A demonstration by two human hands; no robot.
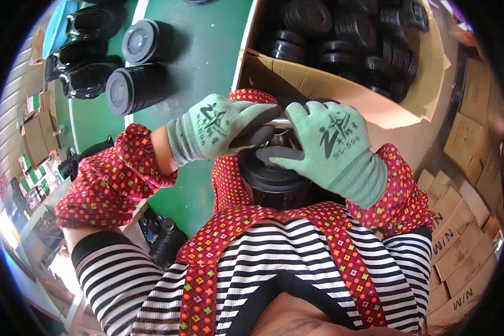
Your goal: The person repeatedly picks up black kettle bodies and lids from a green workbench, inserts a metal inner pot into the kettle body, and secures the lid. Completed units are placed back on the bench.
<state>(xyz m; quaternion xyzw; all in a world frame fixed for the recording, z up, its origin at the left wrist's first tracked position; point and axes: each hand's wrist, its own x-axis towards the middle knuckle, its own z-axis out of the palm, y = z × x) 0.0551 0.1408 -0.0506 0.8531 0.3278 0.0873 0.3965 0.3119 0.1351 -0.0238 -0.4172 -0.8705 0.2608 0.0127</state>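
Observation:
My left hand [224, 127], in a green glove with dark fingertips, is closed, its fingers reaching in from the left. Opposite it, my right hand [333, 145], gloved the same way, is closed too, its thumb bent toward the left fingers. Between the fingertips shows a small shiny piece [284, 136]; the fingers hide most of it, and I cannot make out its kind. Directly below, close to my lap, is a round black piece [277, 176] with a stepped rim. Whether the shiny piece is part of it I cannot tell.
An open cardboard box [319, 84] full of black round parts stands ahead on the right. On the green table [207, 50] ahead left lie stacks of black discs [134, 89] and glossy black parts [86, 78]. Cardboard cartons [459, 257] are piled at the right.

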